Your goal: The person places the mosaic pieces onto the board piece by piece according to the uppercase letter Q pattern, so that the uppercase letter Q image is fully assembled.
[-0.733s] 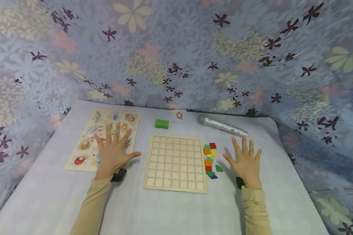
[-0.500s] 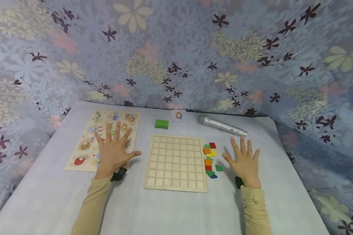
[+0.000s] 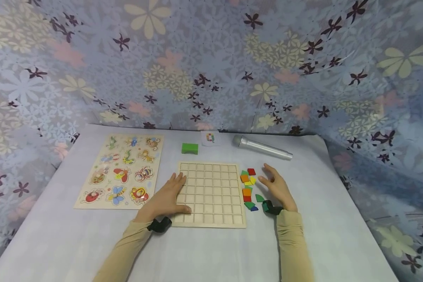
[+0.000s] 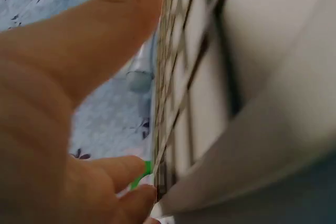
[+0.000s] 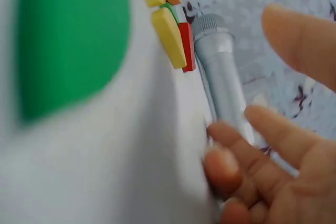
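A pale wooden board with a square grid (image 3: pixel 209 188) lies mid-table in the head view. My left hand (image 3: pixel 163 200) rests on or just over its left edge, thumb and fingers apart; contact is hard to tell. To the board's right, small coloured pieces lie in a loose column, among them an orange piece (image 3: pixel 246 192) and a green rounded piece (image 3: pixel 259 198). Just right of them is my right hand (image 3: pixel 279 191), its fingers loosely bent and holding nothing. The right wrist view shows a yellow piece (image 5: pixel 169 34) and a red piece (image 5: pixel 187 46) beyond the hand's thumb side.
An insect picture board (image 3: pixel 103 164) lies at the left. Behind the grid board are a green arched block (image 3: pixel 190 148) and a small printed card (image 3: pixel 210 138). A silver microphone (image 3: pixel 264 147) lies at the back right, near the flowered cloth backdrop (image 3: pixel 211 62).
My left hand has moved right, from over the picture board to the grid board's left edge. My right hand has shifted left towards the coloured pieces, its spread fingers now bent.
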A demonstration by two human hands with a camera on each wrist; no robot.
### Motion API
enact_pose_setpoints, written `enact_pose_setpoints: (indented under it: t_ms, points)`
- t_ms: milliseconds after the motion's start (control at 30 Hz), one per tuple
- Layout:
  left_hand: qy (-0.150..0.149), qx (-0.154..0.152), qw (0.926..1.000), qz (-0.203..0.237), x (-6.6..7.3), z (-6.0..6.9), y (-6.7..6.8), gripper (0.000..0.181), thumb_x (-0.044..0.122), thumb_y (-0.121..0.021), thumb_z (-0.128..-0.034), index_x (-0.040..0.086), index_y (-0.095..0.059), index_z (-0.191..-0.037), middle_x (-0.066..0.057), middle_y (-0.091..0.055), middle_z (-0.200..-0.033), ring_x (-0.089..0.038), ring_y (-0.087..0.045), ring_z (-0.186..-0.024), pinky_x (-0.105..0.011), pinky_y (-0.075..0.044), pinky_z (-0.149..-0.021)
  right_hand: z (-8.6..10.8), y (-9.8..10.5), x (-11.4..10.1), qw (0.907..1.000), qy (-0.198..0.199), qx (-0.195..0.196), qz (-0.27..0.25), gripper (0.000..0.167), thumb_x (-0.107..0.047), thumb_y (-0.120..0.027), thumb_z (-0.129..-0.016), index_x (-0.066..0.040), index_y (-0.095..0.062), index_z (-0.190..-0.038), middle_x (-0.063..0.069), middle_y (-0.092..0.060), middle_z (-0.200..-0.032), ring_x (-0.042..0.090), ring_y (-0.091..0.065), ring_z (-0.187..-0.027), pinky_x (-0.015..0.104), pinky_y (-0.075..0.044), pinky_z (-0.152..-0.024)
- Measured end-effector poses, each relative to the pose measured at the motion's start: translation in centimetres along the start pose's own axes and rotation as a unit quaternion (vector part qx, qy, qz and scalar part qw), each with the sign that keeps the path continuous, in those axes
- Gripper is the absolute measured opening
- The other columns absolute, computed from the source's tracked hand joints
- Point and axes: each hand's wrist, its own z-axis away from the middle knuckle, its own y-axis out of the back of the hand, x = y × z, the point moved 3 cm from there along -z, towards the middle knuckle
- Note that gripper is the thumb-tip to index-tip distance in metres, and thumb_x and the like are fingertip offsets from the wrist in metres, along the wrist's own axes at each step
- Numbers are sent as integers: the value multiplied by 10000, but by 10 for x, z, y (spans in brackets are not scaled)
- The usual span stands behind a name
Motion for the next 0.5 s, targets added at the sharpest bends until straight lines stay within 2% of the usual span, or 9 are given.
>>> enact_pose_setpoints:
  t_ms: [67,167,367,500]
  points:
    - [-72,-63,9999,-55,0,-1,-7,1147,515,-780,-727,-69,-182,-1512,-260,-96,-1602,-459,-47,-1483,-580,-135,-1205,-10,-4,-1,9996,63,115,-259,628,-259,-617,-939,-102,-365,-1493,170,-485,-1456,239,-522,-958,261,-448,-793]
    - [-185,-127,9997,-140,-1,-1,-12,1180,514,-791,-712,-101,-166,-1501,-279,-75,-1596,-478,-42,-1476,-594,-120,-1202,-19,-9,-4,9987,223,209,-409,574,-152,-642,-904,-96,-452,-1443,164,-552,-1398,169,-508,-852,181,-417,-696]
    - [-246,-286,9993,57,-6,-2,-12,1267,513,-835,-648,-88,-128,-1512,-253,-35,-1610,-446,-10,-1490,-574,-86,-1214,-24,-15,-11,9987,214,453,-95,447,-103,-645,-895,-80,-575,-1336,165,-642,-1251,164,-497,-797,211,-402,-638]
    - [-201,-370,9990,166,-8,-2,-8,1300,487,-863,-619,-80,-112,-1517,-247,-15,-1613,-439,9,-1492,-574,-68,-1215,-24,-17,-20,9992,146,352,129,373,-113,-639,-907,-51,-616,-1273,188,-656,-1134,229,-521,-815,267,-431,-654]
